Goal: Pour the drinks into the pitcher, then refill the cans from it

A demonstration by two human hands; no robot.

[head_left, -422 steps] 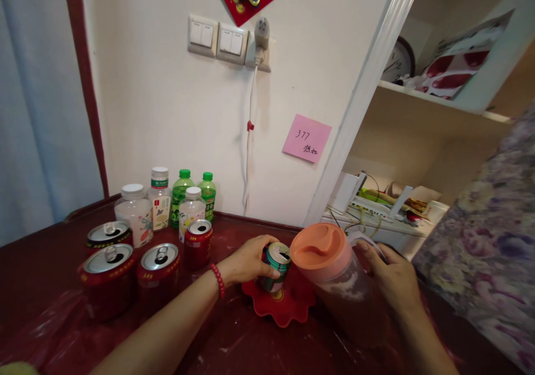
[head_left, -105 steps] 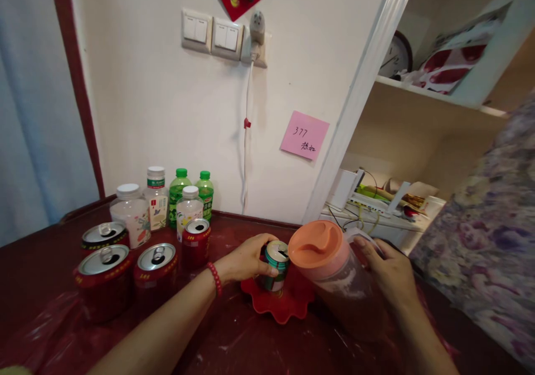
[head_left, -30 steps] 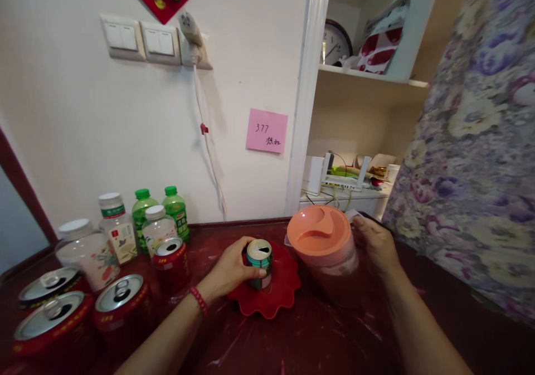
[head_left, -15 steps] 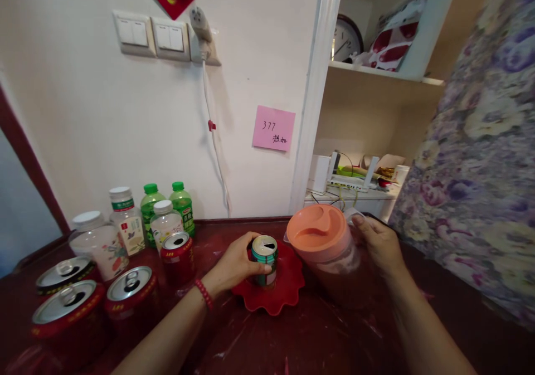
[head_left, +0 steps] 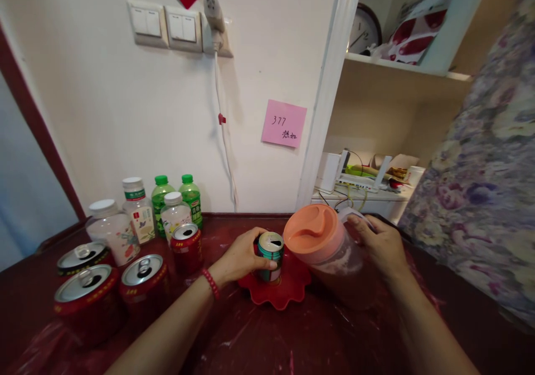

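Note:
My left hand (head_left: 244, 257) is wrapped round a small green can (head_left: 271, 256) with an opened top. The can stands over a red scalloped plate (head_left: 278, 294). My right hand (head_left: 378, 241) grips the handle of a clear pitcher (head_left: 340, 266) with an orange lid (head_left: 313, 231). The pitcher tilts to the left, its lid edge close beside the can's rim. Whether lid and can touch, I cannot tell. No stream of liquid shows between them.
Several red cans (head_left: 144, 286) stand at the left on the dark red table (head_left: 234, 341). Behind them are white-capped jars (head_left: 112, 233) and green-capped bottles (head_left: 191, 199) by the wall. A flowered curtain (head_left: 476, 213) hangs at the right, near a shelf with a router (head_left: 355, 181).
The pitcher has tipped further left, and its lid has come closer to the can. My left hand still holds the can. The whole view has shifted slightly.

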